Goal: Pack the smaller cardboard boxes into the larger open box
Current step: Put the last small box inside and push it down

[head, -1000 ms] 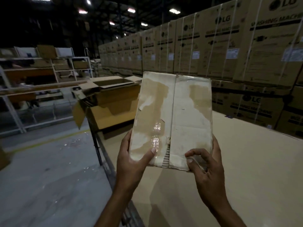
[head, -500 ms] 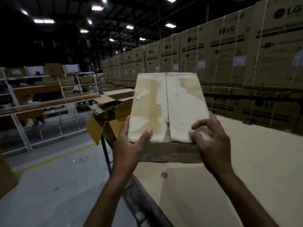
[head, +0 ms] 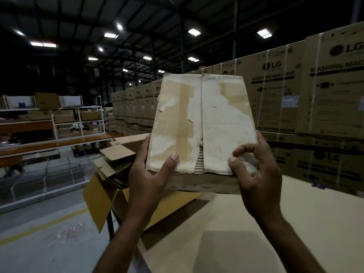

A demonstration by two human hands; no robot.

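Compared with half a second before, the small cardboard box [head: 202, 123] sat a little higher and larger in the middle of the frame. The larger open box [head: 117, 153] had drawn nearer and lower, now partly hidden behind the left hand [head: 149, 182] at lower left of centre, flaps hanging. The left hand gripped the small box's lower left corner, thumb flat on the worn pale face, fingers wrapped round the side. The right hand [head: 258, 174] held the lower right corner, thumb tip on the face, forefinger curled and lifted off it, remaining fingers behind the edge. The box was held clear above the table [head: 295, 223] in the lower right.
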